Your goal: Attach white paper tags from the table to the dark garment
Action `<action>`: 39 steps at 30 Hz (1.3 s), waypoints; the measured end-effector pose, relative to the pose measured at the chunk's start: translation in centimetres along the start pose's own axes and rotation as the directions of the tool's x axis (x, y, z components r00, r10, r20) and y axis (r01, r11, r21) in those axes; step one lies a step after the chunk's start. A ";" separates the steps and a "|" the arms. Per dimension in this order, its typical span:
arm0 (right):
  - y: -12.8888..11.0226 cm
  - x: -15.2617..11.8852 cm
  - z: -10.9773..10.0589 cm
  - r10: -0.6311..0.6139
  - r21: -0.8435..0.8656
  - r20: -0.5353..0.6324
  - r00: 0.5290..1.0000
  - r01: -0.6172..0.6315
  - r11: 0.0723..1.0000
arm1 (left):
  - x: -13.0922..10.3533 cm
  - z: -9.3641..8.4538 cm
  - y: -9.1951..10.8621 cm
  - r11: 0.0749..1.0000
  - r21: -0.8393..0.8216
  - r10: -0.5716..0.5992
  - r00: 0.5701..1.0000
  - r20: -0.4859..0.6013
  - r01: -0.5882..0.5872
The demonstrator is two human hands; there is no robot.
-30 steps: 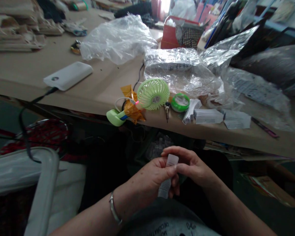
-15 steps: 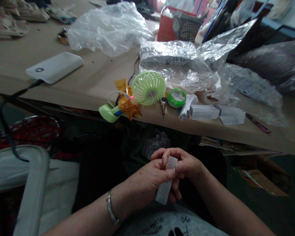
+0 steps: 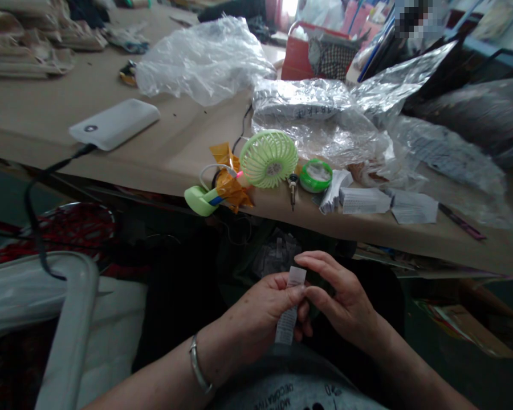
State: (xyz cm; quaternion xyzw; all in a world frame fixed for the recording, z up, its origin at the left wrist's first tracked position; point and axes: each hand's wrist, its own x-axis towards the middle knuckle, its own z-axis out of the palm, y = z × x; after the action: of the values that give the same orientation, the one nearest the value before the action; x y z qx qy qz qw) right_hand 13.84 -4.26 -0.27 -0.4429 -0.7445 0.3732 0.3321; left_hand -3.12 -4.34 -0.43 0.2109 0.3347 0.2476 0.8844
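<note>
Over my lap, my left hand point(image 3: 267, 307) pinches a narrow white printed label point(image 3: 286, 326) between thumb and fingers. Small print runs along the strip, and its upper end sticks out above my thumb. Whether it is a single layer or several, I cannot tell. My right hand point(image 3: 346, 302) is beside it, fingers apart, with its thumb tip close to my left thumb and the label. Stacks of similar white labels point(image 3: 365, 200) lie along the table's front edge, beside a round green container point(image 3: 316, 175).
A light green fan point(image 3: 268, 159) wrapped with orange tape stands at the table edge point(image 3: 154, 185). Right of it lies a small pointed metal tool point(image 3: 293, 191). A white power bank point(image 3: 115, 124) trails a black cable. Clear plastic bags point(image 3: 205, 60) lie behind; a pink-handled tool point(image 3: 461, 222) is far right.
My right hand has drawn away from the label and its fingers have spread. My left hand keeps its pinch on the label. The view has shifted slightly, moving the table items rightward.
</note>
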 end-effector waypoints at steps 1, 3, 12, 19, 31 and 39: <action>0.0 -0.1 0.1 -0.020 -0.037 0.008 1.000 0.020 0.999 | 0.1 0.0 0.0 1.000 0.009 0.003 1.000 -0.006 -0.003; 0.1 -0.2 0.3 -0.040 -0.079 0.006 0.999 0.040 0.996 | 0.2 0.0 0.0 1.000 0.020 0.007 1.000 -0.008 -0.006; 0.1 0.9 0.9 0.243 0.242 -0.058 0.968 -0.222 0.944 | 0.4 -0.3 0.0 0.999 0.015 0.029 0.998 -0.047 -0.028; 0.4 2.7 1.5 0.432 0.481 0.047 0.900 -0.400 0.780 | 1.0 -0.2 0.6 0.993 0.094 0.085 0.993 -0.078 -0.077; 1.4 5.5 1.0 0.339 0.416 -0.030 0.940 -0.297 0.860 | 2.6 -0.7 3.8 0.839 0.469 0.387 0.909 -0.153 -0.278; 1.6 7.9 0.4 0.263 0.211 -0.174 0.949 -0.225 0.951 | 3.7 -1.7 5.9 0.619 0.700 0.639 0.747 -0.184 -0.357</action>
State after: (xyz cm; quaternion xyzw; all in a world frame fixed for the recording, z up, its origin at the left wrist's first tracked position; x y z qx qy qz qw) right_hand 11.12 3.32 -0.59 -0.5339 -0.6076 0.4338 0.3969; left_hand -3.65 2.78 -0.18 0.5197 0.5027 0.4023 0.5616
